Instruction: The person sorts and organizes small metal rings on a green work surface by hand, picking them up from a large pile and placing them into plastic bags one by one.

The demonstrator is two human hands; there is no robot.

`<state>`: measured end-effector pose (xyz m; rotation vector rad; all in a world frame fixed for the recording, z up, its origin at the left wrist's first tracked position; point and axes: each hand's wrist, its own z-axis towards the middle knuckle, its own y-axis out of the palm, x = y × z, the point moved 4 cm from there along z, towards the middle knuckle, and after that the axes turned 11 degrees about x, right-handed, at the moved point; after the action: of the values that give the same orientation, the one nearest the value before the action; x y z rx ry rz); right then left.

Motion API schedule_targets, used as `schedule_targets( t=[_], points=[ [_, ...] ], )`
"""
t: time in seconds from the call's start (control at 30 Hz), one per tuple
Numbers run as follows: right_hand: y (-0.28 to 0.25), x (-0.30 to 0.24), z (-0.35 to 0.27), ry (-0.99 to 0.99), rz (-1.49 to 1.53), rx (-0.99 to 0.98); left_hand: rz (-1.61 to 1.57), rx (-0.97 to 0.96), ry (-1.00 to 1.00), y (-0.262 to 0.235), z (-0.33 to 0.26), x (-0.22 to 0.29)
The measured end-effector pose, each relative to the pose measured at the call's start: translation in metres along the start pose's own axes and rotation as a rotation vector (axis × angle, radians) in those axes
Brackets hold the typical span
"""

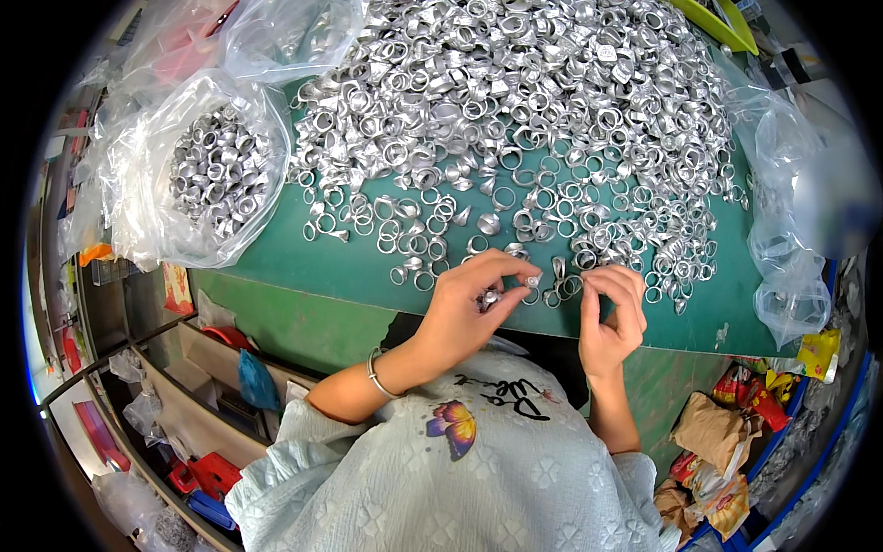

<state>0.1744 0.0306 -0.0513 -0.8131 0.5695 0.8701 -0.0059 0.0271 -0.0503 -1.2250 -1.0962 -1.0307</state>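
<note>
My left hand (466, 299) is closed near the front edge of the table. A silver-coloured metal ring (533, 281) is pinched between its thumb and forefinger, and a few more rings (488, 298) are tucked in the curled palm. To the right, my right hand (613, 317) has its fingers curled in a pinch, with a loose ring (571, 285) right beside the fingertips. Whether those fingertips grip anything, I cannot make out. Beyond both hands spreads a big heap of similar rings (533, 83), thinning into scattered single ones toward me.
The rings lie on a green tabletop (368, 285). At the left stands a clear plastic bag (138, 193) holding more rings. Another clear bag (782, 212) hangs over the right edge. A yellow-green tray (727, 23) is at the far right; open drawers (193, 368) are at lower left.
</note>
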Motion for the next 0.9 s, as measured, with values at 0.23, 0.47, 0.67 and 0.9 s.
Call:
schedule_targets(
  t=[0.23,0.47,0.67,0.9],
  points=[
    [-0.017,0.015,-0.009,0.12,-0.415,-0.192,0.204,0.045,0.134,-0.001,-0.002,-0.003],
    [0.02,0.001,-0.027,0.083,-0.438,-0.441,0.544,0.141,0.214,-0.01,0.002,-0.012],
    [0.067,-0.005,-0.014,-0.159,-0.282,-0.435,0.633,0.202,0.182,-0.01,0.006,-0.017],
    [0.03,-0.001,0.002,-0.155,0.106,-0.183,0.575,0.213,0.22,-0.004,0.006,-0.005]
  ],
)
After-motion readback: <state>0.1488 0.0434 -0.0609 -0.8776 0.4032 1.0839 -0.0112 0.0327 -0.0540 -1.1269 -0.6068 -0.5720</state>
